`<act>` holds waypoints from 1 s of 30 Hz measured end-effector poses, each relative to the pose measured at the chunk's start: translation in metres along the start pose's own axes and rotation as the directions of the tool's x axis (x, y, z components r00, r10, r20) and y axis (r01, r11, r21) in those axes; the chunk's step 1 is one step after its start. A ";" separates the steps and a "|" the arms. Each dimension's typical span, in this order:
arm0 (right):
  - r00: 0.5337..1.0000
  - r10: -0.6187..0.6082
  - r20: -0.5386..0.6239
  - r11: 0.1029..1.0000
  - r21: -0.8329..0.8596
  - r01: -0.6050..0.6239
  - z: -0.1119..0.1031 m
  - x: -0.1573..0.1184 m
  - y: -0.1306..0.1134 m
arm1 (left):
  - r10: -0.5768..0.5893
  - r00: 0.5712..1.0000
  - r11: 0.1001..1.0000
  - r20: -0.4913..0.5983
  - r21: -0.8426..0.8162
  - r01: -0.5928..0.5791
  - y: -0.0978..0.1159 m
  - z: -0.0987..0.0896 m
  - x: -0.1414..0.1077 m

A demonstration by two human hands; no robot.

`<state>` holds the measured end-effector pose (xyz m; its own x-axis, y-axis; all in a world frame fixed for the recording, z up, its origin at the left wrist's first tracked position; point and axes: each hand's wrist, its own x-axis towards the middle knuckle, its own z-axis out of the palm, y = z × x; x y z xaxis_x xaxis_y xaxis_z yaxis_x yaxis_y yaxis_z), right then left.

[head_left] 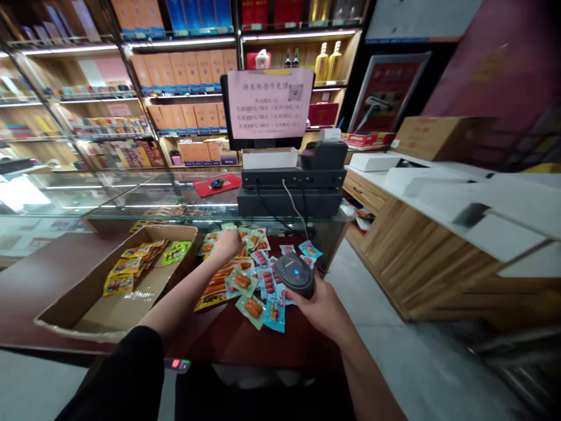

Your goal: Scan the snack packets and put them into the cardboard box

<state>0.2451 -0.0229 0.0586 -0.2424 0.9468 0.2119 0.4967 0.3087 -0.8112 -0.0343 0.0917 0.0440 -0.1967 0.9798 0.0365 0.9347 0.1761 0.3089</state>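
My right hand (324,307) is wrapped round the handle of a dark barcode scanner (294,270) with a blue light lit on top. Its head hangs over small packets of reddish sausages (267,282) and blue-printed packets (274,314). At the far side of the pile, my left hand (227,244) reaches in with its fingers curled closed; what they hold, if anything, is hidden. Around it lie clear green-edged sausage packets (242,280). Longer orange sausage packs (218,283) lie below that hand, partly covered by my forearm.
An open cardboard box (127,318) on the left contains several yellow packets (127,266) and a green one (176,252). Behind the pile stand a glass counter and a monitor (269,108) with a pink sign. Wooden cabinets (394,251) rise on the right.
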 end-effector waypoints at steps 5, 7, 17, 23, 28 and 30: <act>1.000 0.027 -0.003 0.999 0.019 -0.027 -0.015 -0.008 0.010 | -0.042 0.994 0.959 0.097 0.282 0.013 0.018 0.019 -0.004; 0.999 0.030 -0.018 0.999 0.027 -0.029 -0.020 -0.011 0.015 | -0.064 0.992 0.945 0.112 0.326 0.024 0.023 0.025 -0.003; 0.997 0.056 -0.060 0.997 0.048 -0.053 -0.035 -0.020 0.037 | -0.120 0.993 0.964 0.012 0.241 0.114 0.021 0.043 -0.008; 0.998 0.049 -0.045 0.997 0.060 -0.046 -0.035 -0.020 0.039 | -0.188 0.934 0.949 -0.304 -0.300 0.094 0.010 0.051 -0.017; 0.999 0.037 -0.015 0.996 0.076 -0.036 -0.033 -0.017 0.037 | -0.286 0.956 0.594 -0.067 -0.795 0.122 0.015 0.048 -0.018; 0.999 0.036 -0.007 0.997 0.068 -0.036 -0.032 -0.017 0.035 | -0.226 0.967 0.461 0.118 -0.861 0.213 0.020 0.045 -0.023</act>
<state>0.2935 -0.0255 0.0436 -0.2183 0.9580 0.1861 0.4474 0.2677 -0.8533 0.0025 0.0775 0.0069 -0.3663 0.9188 -0.1469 0.1341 0.2083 0.9688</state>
